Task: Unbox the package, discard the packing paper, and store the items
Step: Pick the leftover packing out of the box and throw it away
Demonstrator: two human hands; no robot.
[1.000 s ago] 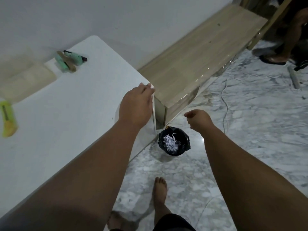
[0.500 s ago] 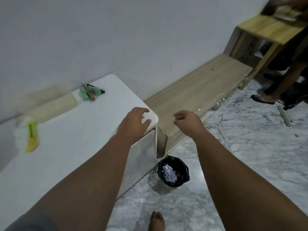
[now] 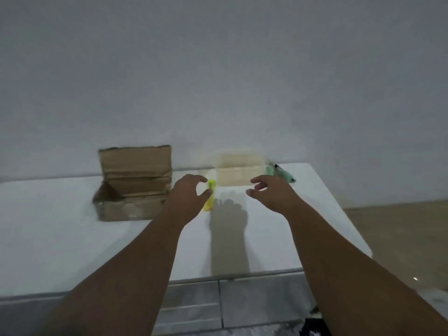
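Note:
An open brown cardboard box (image 3: 132, 187) stands on the white table (image 3: 60, 226) against the wall, its flap up. A yellow-green cutter (image 3: 210, 198) lies just right of the box. A pale translucent container (image 3: 238, 174) sits by the wall, with green items (image 3: 283, 175) to its right. My left hand (image 3: 188, 198) hovers over the table beside the cutter, fingers loosely curved, holding nothing. My right hand (image 3: 269, 192) hovers in front of the container, also empty with relaxed fingers.
The white table's front edge (image 3: 218, 278) runs across the lower view, with drawer fronts below. A black bin (image 3: 315, 329) with shredded paper shows at the bottom edge. A wooden bench (image 3: 400, 226) lies to the right. A plain wall is behind.
The view swung left from the bin and table corner to face the table. My left hand left the table corner; both hands now reach toward the cutter and container.

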